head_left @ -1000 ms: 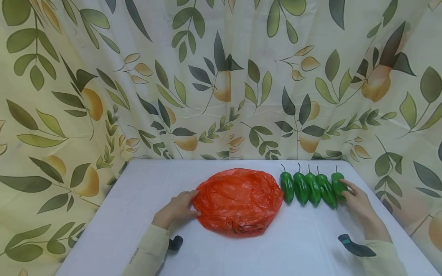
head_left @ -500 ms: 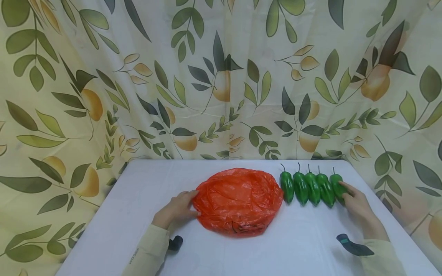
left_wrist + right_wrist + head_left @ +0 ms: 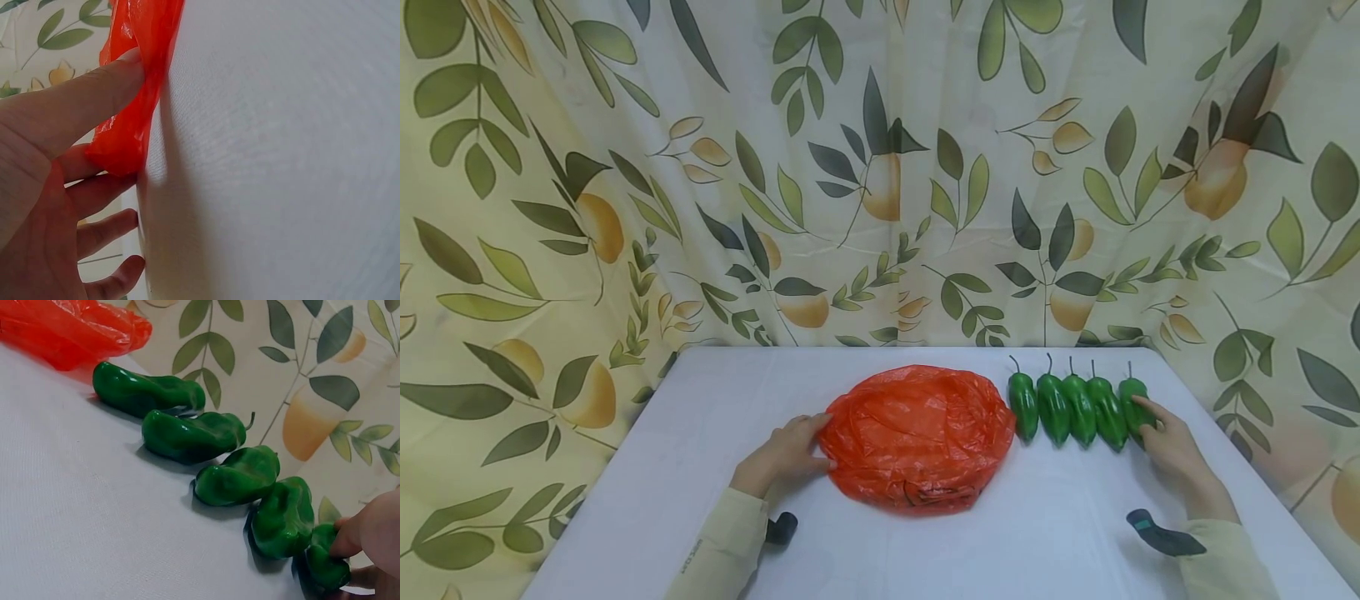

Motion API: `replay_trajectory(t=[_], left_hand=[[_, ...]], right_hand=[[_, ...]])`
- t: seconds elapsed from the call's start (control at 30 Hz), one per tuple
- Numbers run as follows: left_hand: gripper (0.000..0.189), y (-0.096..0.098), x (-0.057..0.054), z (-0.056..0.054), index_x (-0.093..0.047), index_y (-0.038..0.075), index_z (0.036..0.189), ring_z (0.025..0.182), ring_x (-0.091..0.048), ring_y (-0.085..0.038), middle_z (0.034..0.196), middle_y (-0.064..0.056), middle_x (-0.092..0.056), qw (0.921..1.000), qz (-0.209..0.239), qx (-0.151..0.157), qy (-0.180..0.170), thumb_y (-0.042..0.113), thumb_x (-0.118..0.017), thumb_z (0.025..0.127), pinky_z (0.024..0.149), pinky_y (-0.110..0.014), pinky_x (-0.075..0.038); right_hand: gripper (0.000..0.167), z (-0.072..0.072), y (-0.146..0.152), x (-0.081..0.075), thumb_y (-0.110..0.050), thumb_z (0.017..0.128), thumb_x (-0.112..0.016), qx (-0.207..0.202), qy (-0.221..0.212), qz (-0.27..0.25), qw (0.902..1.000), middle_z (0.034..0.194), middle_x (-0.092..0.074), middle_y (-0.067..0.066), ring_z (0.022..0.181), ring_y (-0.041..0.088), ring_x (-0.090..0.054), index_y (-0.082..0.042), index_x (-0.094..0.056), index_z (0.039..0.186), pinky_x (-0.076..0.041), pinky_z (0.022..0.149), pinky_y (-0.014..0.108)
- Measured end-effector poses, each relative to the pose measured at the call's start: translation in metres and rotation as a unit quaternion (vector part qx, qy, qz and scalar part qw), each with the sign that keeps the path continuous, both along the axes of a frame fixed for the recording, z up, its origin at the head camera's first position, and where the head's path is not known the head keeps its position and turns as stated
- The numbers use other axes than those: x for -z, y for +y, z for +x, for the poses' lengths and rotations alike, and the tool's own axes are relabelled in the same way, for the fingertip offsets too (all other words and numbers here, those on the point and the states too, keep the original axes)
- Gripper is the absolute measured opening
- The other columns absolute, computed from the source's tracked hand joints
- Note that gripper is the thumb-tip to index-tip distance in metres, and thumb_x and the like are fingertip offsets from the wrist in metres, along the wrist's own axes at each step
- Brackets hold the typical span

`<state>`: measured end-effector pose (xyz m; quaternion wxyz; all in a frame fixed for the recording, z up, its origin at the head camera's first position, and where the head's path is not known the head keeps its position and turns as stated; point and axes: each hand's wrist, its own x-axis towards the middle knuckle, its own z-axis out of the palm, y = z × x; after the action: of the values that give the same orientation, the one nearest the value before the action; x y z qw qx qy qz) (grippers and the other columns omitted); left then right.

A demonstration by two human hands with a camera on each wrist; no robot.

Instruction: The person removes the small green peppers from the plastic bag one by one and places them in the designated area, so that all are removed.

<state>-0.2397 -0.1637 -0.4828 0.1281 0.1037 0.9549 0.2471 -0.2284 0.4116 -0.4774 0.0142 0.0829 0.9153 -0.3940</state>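
My left hand [image 3: 786, 450] holds the left edge of a crumpled red plastic bag [image 3: 917, 437]. In the left wrist view, the bag [image 3: 140, 100] lies between the thumb and the first fingers, while the other fingers are spread near the tabletop. To the right of the bag, several glossy green peppers lie side by side, stems toward the back. My right hand [image 3: 1172, 442] grips the rightmost green pepper [image 3: 1135, 392] from its right side. The right wrist view shows thumb and fingers around that pepper [image 3: 323, 556], hiding part of it.
The white table [image 3: 1015, 533] ends at a patterned curtain [image 3: 880, 167] behind it. The leftmost pepper [image 3: 1023, 408] almost meets the bag's right edge. The pepper [image 3: 1107, 408] beside the gripped one lies close against it. Dark wrist-camera parts [image 3: 1165, 533] show at both sleeves.
My right hand has shifted slightly left with the rightmost pepper, whose tilt has changed a little. The pepper beside it has turned straighter. My left hand and the bag look unchanged.
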Motion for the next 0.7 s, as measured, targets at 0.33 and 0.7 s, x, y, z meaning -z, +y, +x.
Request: replay_trajectory(t=[0.33, 0.7], left_hand=[[0.08, 0.0003, 0.0006, -0.0004, -0.046, 0.022, 0.153, 0.141, -0.046, -0.032, 0.151, -0.007, -0.053, 0.9999, -0.005, -0.008, -0.005, 0.036, -0.082, 0.083, 0.112, -0.068, -0.04], [0.079, 0.0002, 0.0, 0.0003, -0.047, 0.022, 0.152, 0.139, -0.047, -0.031, 0.149, -0.006, -0.054, 1.0, -0.001, -0.002, -0.001, 0.035, -0.082, 0.083, 0.113, -0.068, -0.037]], right_hand=[[0.067, 0.0001, -0.0026, -0.0012, -0.007, 0.098, -0.028, 0.015, -0.026, -0.01, 0.9995, 0.157, 0.004, 0.043, 0.144, 0.066, 0.0, 0.001, -0.001, 0.159, -0.009, 0.114, 0.079], [0.068, -0.001, -0.0034, -0.0014, -0.024, 0.107, -0.031, 0.033, -0.03, -0.003, 0.999, 0.153, -0.002, 0.049, 0.14, 0.07, -0.008, 0.003, 0.005, 0.158, -0.016, 0.112, 0.08]])
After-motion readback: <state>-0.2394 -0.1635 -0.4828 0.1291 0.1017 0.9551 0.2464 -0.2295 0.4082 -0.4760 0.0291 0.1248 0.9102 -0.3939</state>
